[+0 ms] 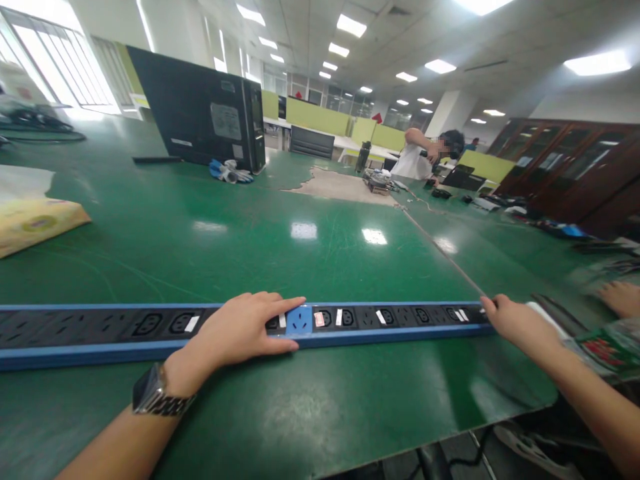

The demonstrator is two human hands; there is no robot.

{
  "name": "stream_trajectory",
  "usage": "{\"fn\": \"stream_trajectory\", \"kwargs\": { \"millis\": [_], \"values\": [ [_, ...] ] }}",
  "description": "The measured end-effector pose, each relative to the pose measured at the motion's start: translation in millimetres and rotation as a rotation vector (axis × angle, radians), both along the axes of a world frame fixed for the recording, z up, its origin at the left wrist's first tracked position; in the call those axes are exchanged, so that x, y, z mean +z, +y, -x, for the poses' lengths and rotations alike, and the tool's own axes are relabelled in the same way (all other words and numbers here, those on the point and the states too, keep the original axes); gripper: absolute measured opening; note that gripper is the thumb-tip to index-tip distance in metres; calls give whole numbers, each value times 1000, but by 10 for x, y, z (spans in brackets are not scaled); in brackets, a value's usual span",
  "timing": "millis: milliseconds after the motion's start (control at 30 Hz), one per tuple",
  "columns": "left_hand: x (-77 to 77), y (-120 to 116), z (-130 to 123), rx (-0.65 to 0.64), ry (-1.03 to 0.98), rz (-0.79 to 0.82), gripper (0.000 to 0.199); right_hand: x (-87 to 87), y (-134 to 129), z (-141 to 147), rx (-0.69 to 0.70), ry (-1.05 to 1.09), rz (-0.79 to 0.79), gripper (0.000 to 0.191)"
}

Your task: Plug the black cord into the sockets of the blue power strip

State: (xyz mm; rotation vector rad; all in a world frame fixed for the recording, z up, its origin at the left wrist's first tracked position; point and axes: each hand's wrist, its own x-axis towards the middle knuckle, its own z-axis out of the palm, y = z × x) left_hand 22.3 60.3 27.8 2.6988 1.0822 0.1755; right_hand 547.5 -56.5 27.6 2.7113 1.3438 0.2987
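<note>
A long blue and black power strip (380, 319) lies across the green table (300, 400), with black outlets, small white stickers and one blue outlet block near the middle. My left hand (250, 330) lies over the strip just left of that block, thumb on the near edge and fingers on the far edge, gripping it. A watch with a metal band is on the left wrist. My right hand (515, 323) is at the strip's right end, its fingers closed there; whether they hold the strip's end or something small is hidden.
A black computer tower (200, 110) stands at the back left, with blue and grey gloves (231, 171) beside it. A yellow packet (40, 217) lies at the left. Another person (425, 153) works at the far side. Someone's hand (620, 298) shows at the right edge.
</note>
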Motion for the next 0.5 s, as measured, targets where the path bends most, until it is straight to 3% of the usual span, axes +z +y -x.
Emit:
{"fn": "stream_trajectory", "kwargs": {
  "millis": [100,267,367,500],
  "values": [
    [0,4,-2,-8,-2,10,73,-14,-2,52,-39,-9,119,62],
    [10,5,28,-7,-14,14,72,41,-34,-30,62,66,168,56],
    [24,-5,39,7,-1,29,73,52,-104,-66,58,92,96,56],
    [38,-15,-23,-3,8,10,74,190,-223,36,-68,133,-33,66]
  ]
}}
